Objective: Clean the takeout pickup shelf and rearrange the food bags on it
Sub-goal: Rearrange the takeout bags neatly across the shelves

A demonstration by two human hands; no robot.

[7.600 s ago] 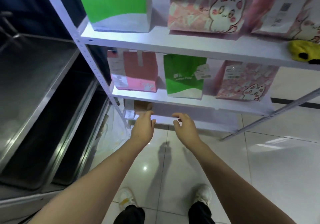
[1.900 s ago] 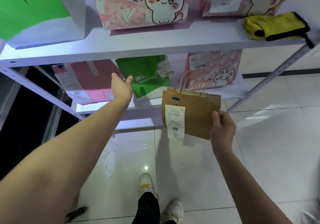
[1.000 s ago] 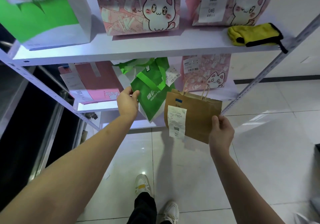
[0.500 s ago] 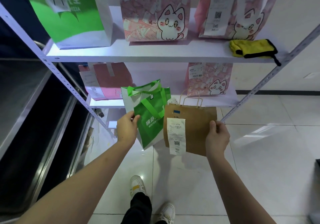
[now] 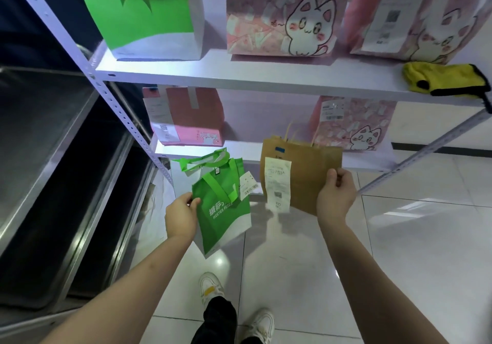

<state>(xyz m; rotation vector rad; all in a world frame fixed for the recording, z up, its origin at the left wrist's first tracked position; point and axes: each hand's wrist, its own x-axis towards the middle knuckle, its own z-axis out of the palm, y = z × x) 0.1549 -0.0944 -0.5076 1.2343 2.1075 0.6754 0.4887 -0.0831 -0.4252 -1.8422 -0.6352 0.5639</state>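
Takeout shelf [image 5: 253, 78] is a white metal rack with slotted uprights, and both hands are holding bags out in front of it, clear of the boards. Far left there's a stainless steel cart [image 5: 53, 141] with deep trays, just beside the rack.

Left hand [image 5: 181, 217] pinches the left edge of a small green "MISTER PIZZA" tote [image 5: 222, 210], thumb on the front, fingers behind. The tote hangs tilted over the tiled floor [image 5: 426, 237], a little tag clipped at its right edge.

Right next to it, the brown paper bag [image 5: 306, 173] with twine handles and a long receipt [image 5: 277, 184] stuck on its front. Right hand [image 5: 336, 197] grips its right edge, thumb on the front, fingers curled round the back.

On the upper board, left to right: big green-and-white pizza bag [image 5: 149, 16], pink cat bag [image 5: 285, 13], another pink cat bag with a receipt [image 5: 418, 16], then a yellow cloth with black trim [image 5: 447, 80] lying at the right end.

Board below: a pink box-like bag [image 5: 186, 117] on the left, a smaller pink cat bag [image 5: 351, 125] on the right, a gap between them behind the held bags.

White sneakers down at the bottom on the tiles.
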